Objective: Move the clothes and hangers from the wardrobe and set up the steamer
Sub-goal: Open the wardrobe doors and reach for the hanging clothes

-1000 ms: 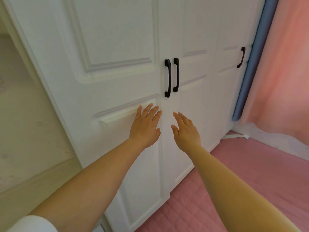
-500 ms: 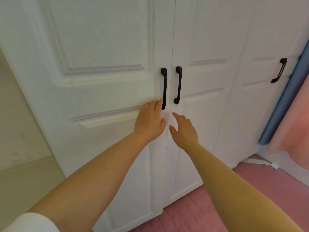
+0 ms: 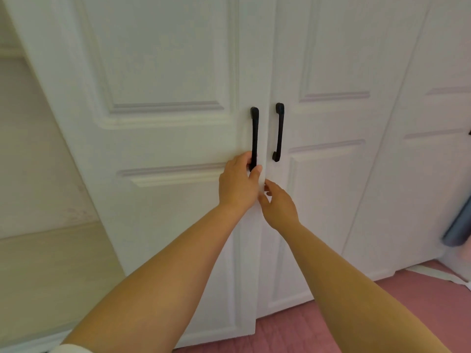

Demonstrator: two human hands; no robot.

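A white panelled wardrobe fills the view, both middle doors closed. The left door (image 3: 165,72) carries a black vertical handle (image 3: 254,133), and my left hand (image 3: 238,184) grips its lower end, fingers curled behind the bar. The right door (image 3: 331,59) has a matching black handle (image 3: 279,131) with nothing on it. Just below and to the right of the left hand, my right hand (image 3: 279,207) hovers with loosely bent fingers near the seam between the doors, holding nothing. No clothes, hangers or steamer show.
A third white door (image 3: 420,161) stands further right. Pink quilted flooring (image 3: 305,332) lies at the wardrobe's foot. A cream wall (image 3: 33,174) borders the left side, and a blue-grey strip (image 3: 458,225) shows at the right edge.
My left hand rose from the door panel and closed round the left handle's lower end. My right hand came closer to the door seam. The view shifted left and nearer.
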